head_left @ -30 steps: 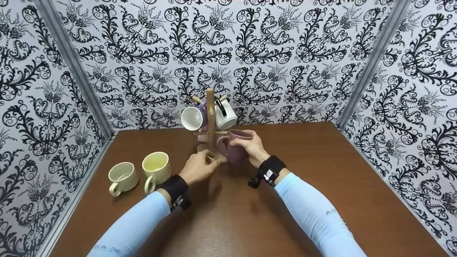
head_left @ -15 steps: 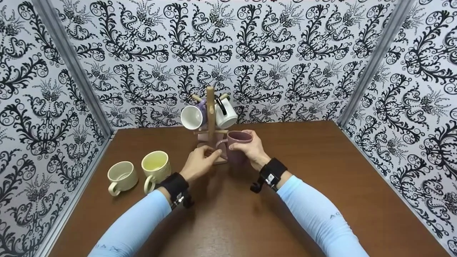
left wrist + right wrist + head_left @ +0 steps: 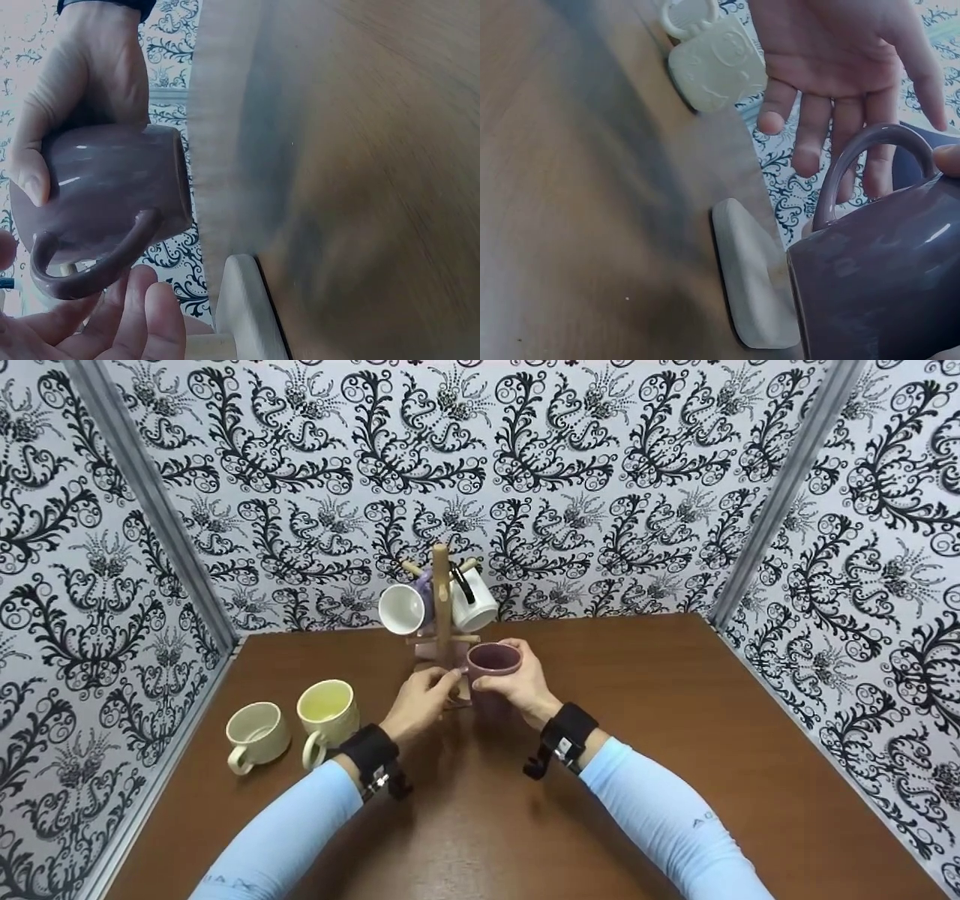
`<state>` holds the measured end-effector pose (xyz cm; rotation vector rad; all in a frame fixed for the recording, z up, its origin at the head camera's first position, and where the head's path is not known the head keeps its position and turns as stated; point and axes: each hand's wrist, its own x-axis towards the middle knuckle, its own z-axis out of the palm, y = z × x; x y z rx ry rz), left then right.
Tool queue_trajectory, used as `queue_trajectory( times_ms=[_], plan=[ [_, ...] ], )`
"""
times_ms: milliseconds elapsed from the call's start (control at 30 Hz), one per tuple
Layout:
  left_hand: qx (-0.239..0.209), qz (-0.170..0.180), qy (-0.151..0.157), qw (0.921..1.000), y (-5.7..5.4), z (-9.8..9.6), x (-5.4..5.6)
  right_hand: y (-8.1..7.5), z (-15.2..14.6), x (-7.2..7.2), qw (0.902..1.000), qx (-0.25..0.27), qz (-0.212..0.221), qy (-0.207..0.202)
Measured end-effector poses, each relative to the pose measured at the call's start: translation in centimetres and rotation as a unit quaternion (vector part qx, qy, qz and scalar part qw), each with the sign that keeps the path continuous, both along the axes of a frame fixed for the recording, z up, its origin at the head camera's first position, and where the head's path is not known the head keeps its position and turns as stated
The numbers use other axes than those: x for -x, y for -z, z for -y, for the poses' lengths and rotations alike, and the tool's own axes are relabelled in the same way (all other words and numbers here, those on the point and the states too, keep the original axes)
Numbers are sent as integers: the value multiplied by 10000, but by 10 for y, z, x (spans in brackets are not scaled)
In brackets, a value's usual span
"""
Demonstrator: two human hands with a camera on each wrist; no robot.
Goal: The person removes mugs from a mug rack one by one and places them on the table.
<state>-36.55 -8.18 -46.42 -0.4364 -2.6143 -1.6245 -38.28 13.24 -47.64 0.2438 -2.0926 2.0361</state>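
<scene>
Right hand gripped the purple mug just beside the rack; mug had shifted left over the last half-second; handle sat nearer left hand, fingers loosely spread, probably easier to reach.

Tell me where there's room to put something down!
There's a big bare patch of table between the right hand and right wall. Another lies between the left sleeve and right sleeve. It's crowded around the wooden rack, where the left hand and held mug are, and at left, by the yellow mug and pale mug.
</scene>
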Motion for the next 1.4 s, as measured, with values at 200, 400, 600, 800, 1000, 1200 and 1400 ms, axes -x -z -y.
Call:
queue_trajectory(
  times_ms=[200,400,600,800,1000,1200,1400],
  plan=[
    [-436,282,71,9986,0,-4,-1,2,2,-4,9996,-108,-217,-137],
    [-1264,794,612,9869,1,-7,1,3,3,-7,9980,-167,-469,-390],
    [-1759,1771,712,9657,2,-6,0,5,2,-8,9963,-238,-541,-628],
    [-1617,2306,827,9560,-1,-4,-3,8,2,-10,9931,-183,-515,-1035],
    [-990,2452,1110,9580,-5,2,-3,8,2,-10,9889,-223,-647,-1318],
    [-651,2573,1425,9535,-6,7,-4,10,-1,-10,9835,-418,-866,-1531],
    [-811,2150,1266,9650,-6,3,-10,8,-4,-10,9804,-483,-1017,-1619]
  ],
)
